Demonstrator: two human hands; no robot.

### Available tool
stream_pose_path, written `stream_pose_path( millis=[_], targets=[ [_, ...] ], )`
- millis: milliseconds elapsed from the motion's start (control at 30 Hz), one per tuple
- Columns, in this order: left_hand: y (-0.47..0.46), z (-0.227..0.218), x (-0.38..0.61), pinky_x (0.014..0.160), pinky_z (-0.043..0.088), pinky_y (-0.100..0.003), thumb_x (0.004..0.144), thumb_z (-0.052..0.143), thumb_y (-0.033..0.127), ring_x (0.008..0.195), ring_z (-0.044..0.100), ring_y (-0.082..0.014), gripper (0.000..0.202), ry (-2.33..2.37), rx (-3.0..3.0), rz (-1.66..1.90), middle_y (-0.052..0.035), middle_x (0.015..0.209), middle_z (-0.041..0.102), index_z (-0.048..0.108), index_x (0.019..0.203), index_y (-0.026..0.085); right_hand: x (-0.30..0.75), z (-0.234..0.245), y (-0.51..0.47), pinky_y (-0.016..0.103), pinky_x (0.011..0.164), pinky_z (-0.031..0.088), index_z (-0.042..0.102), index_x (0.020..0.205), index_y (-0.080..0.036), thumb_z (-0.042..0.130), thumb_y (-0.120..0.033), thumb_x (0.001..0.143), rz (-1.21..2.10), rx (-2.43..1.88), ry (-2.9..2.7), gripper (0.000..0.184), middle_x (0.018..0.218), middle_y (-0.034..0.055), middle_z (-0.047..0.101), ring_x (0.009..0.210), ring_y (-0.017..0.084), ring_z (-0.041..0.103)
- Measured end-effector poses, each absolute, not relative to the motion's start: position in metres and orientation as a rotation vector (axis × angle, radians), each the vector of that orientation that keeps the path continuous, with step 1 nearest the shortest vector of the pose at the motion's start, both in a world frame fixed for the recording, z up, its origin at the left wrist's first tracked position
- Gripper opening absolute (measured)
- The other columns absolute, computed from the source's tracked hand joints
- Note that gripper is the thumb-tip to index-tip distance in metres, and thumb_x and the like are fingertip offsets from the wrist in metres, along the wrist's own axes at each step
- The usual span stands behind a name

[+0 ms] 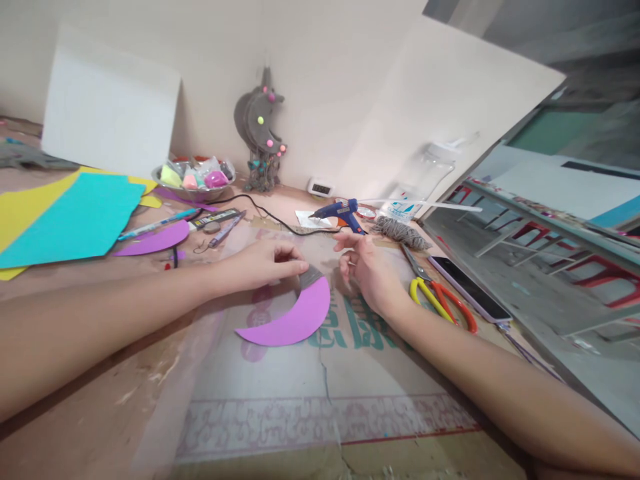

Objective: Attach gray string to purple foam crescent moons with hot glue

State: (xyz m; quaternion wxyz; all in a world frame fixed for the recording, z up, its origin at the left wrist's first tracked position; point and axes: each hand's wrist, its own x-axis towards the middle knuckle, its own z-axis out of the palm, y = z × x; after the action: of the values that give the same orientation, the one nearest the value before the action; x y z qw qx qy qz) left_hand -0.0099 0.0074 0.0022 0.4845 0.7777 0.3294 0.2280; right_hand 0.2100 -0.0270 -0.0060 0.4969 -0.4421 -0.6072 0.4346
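A purple foam crescent moon [295, 317] has grey yarn [311, 276] wound round its upper end. Thumb and bent fingers of my left hand [273, 263] pinch that wrapped end. To the right of the crescent, my right hand [367, 270] is raised, its fingers loosely bent and apart; I see nothing between them. A grey yarn bundle [403, 232] lies beyond this hand, close to a blue glue gun [337, 212]. Scissors [440, 293] with yellow and orange handles rest beside the right forearm.
Yellow [40, 193] and turquoise sheets [75, 213] lie at left, near a bowl of small packets [195, 180]. A finished grey moon ornament [263, 127] stands against the wall. A small clock [320, 187], bottle [425, 173] and phone [470, 287] edge the workspace. Printed plastic [260, 407] covers the table.
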Motion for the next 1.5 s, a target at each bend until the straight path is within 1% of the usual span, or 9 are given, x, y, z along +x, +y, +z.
stream_pose_path(
  millis=[167,333,533,733,967,1100,1233,1367,1500],
  targets=[
    [0.006,0.004,-0.01,0.037,0.033,-0.016,0.082,0.054,0.041,0.043,0.046,-0.0058,0.027,0.871,1.881,0.569,0.0027,0.059,0.055,0.052,0.072,0.016,0.214,-0.005,-0.021,0.023,0.046,0.033,0.057,0.079,-0.021,0.046,-0.061,0.083,0.956,-1.025,-1.284,0.042,0.069,-0.0015,0.046,0.052,0.01,0.041],
    [0.007,0.005,-0.009,0.035,0.033,-0.014,0.082,0.054,0.04,0.043,0.046,-0.0058,0.027,0.86,1.863,0.571,0.0024,0.059,0.054,0.051,0.071,0.016,0.215,-0.006,-0.024,0.025,0.05,0.03,0.05,0.06,-0.02,0.045,-0.056,0.088,0.828,-1.116,-1.452,0.046,0.049,-0.0037,0.041,0.047,0.01,0.037],
    [0.006,0.005,-0.01,0.028,0.032,-0.015,0.083,0.053,0.041,0.039,0.045,-0.0064,0.026,0.853,1.803,0.547,0.003,0.059,0.051,0.049,0.073,0.018,0.212,-0.004,-0.027,0.024,0.05,0.031,0.055,0.071,-0.019,0.058,-0.045,0.083,0.854,-1.15,-1.504,0.029,0.055,-0.0042,0.047,0.051,0.009,0.04],
    [0.008,0.001,-0.011,0.026,0.032,-0.015,0.084,0.053,0.041,0.036,0.043,-0.0062,0.026,0.827,1.777,0.545,0.0043,0.056,0.048,0.048,0.072,0.018,0.208,-0.001,-0.029,0.024,0.053,0.037,0.056,0.076,-0.019,0.058,-0.037,0.082,0.823,-1.231,-1.554,0.019,0.062,-0.0034,0.055,0.053,0.009,0.045],
    [0.007,0.003,-0.009,0.028,0.032,-0.014,0.084,0.054,0.038,0.037,0.044,-0.0054,0.025,0.823,1.778,0.558,0.0041,0.055,0.05,0.049,0.071,0.017,0.209,0.002,-0.03,0.024,0.055,0.038,0.051,0.067,-0.02,0.055,-0.039,0.085,0.772,-1.238,-1.597,0.027,0.061,-0.0026,0.055,0.053,0.009,0.046],
    [0.007,0.005,-0.009,0.032,0.032,-0.013,0.083,0.055,0.036,0.039,0.044,-0.0041,0.024,0.839,1.814,0.578,0.0039,0.055,0.051,0.051,0.07,0.016,0.208,0.001,-0.031,0.025,0.056,0.039,0.055,0.069,-0.019,0.052,-0.039,0.087,0.762,-1.271,-1.638,0.027,0.062,-0.0012,0.056,0.056,0.01,0.047],
    [0.009,0.001,-0.01,0.03,0.031,-0.015,0.083,0.053,0.042,0.038,0.045,-0.0058,0.027,0.832,1.801,0.549,0.0034,0.057,0.052,0.052,0.074,0.017,0.208,-0.002,-0.03,0.023,0.05,0.037,0.058,0.078,-0.019,0.061,-0.032,0.08,0.805,-1.292,-1.612,0.013,0.065,-0.0026,0.06,0.051,0.008,0.045],
    [0.009,0.0,-0.01,0.031,0.033,-0.016,0.083,0.054,0.043,0.039,0.045,-0.0063,0.028,0.833,1.815,0.55,0.0029,0.058,0.053,0.053,0.074,0.017,0.207,-0.001,-0.032,0.02,0.041,0.032,0.052,0.073,-0.019,0.059,-0.038,0.083,0.879,-1.271,-1.6,0.023,0.063,-0.0031,0.06,0.042,0.005,0.039],
    [0.009,0.001,-0.009,0.035,0.034,-0.014,0.082,0.057,0.039,0.041,0.046,-0.005,0.025,0.831,1.854,0.609,0.0034,0.056,0.053,0.055,0.072,0.016,0.201,0.004,-0.038,0.019,0.033,0.032,0.049,0.098,-0.021,0.056,-0.044,0.084,1.077,-1.186,-1.59,0.028,0.088,0.0015,0.066,0.038,0.003,0.041]
  ],
)
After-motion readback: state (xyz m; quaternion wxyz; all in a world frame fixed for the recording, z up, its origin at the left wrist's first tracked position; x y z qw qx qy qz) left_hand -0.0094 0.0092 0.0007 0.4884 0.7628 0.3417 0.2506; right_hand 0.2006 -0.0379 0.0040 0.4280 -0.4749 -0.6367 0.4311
